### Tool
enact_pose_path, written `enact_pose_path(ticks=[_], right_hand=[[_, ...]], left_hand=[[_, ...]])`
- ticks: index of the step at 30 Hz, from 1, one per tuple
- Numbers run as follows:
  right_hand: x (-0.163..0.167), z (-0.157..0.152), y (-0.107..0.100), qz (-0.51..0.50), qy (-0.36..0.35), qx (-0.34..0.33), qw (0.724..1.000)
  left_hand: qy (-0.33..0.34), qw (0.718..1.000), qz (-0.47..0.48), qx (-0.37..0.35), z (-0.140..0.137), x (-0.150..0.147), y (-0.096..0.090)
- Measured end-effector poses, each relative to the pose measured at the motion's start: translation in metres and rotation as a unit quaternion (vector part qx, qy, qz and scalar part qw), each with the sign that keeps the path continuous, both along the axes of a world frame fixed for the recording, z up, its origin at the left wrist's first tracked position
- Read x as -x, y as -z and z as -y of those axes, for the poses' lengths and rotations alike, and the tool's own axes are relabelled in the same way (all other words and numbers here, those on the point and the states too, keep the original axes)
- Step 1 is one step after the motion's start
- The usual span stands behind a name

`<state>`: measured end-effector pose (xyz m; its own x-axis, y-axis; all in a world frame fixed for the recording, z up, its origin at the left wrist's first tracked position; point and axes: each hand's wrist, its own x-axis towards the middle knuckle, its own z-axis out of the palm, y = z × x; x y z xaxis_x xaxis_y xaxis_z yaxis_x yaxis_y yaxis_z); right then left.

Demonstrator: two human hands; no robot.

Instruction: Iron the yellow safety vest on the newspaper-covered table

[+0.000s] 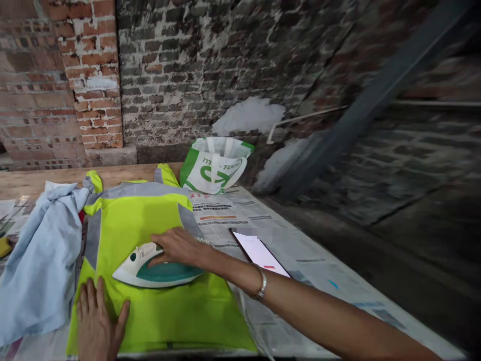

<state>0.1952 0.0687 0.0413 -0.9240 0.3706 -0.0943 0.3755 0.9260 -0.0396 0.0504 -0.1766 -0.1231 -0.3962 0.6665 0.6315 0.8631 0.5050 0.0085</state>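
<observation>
A neon-yellow shirt with grey panels (143, 215) lies spread out on the newspaper-covered table. On its middle rests a white and teal clothes iron (165, 273), its tip pointing left. My right hand (178, 245) is wrapped round the iron's handle, and a silver bracelet circles that wrist. Down at the shirt's lower left, my left hand (96, 318) lies flat on the fabric with thumb and fingers apart. The underside of the iron is hidden against the cloth.
A light blue garment (41, 255) lies bunched at the left. Right of the shirt is a phone with a lit screen (259, 253) on newspaper (311, 301). A white and green shopping bag (216, 165) stands at the back, before the brick wall (180, 75). A pale cord (251, 326) trails at the front.
</observation>
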Motion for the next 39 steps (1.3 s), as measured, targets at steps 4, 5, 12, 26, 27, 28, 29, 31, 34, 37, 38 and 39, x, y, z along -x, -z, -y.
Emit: enact_pose_path(ticks=[4,5,12,26,27,28,29,31,34,37,38,39], right_hand=[[0.015,-0.034,0.000,-0.019,0.029,-0.025,0.999],[0.022,-0.048,0.000,-0.022,0.044,-0.031,0.998],[0.080,-0.160,0.006,-0.064,0.175,-0.054,0.981],[0.024,-0.066,0.001,-0.034,0.117,-0.015,0.992],[0.017,-0.049,-0.001,-0.028,0.107,-0.009,0.994],[0.009,-0.034,-0.002,-0.021,0.095,-0.001,0.995],[0.002,-0.021,-0.002,-0.014,0.078,0.008,0.997],[-0.008,-0.001,-0.004,-0.001,0.055,0.016,0.998],[-0.016,0.011,-0.004,0.003,0.050,0.010,0.999],[-0.014,0.005,-0.002,-0.001,0.046,0.006,0.999],[-0.012,0.000,-0.002,-0.002,0.045,0.006,0.999],[-0.009,-0.007,-0.001,-0.004,0.045,0.004,0.999]], left_hand=[[-0.002,1.000,-0.002,0.003,0.001,0.001,-0.001],[0.001,1.000,-0.004,0.006,0.002,0.000,-0.003],[0.005,0.999,0.025,0.031,0.002,-0.005,-0.016],[0.005,0.997,0.071,0.008,-0.001,0.000,-0.016],[0.014,0.998,0.065,-0.011,-0.002,-0.002,-0.018],[0.030,0.997,0.058,-0.035,-0.002,-0.007,-0.020],[0.057,0.995,0.053,-0.062,-0.002,-0.015,-0.023],[0.146,0.982,0.059,-0.101,-0.005,-0.040,-0.026],[0.294,0.947,0.073,-0.104,-0.016,-0.084,-0.024],[0.339,0.936,0.043,-0.087,-0.028,-0.110,-0.016],[0.344,0.935,0.029,-0.083,-0.030,-0.113,-0.013],[0.351,0.933,0.015,-0.080,-0.032,-0.114,-0.009]])
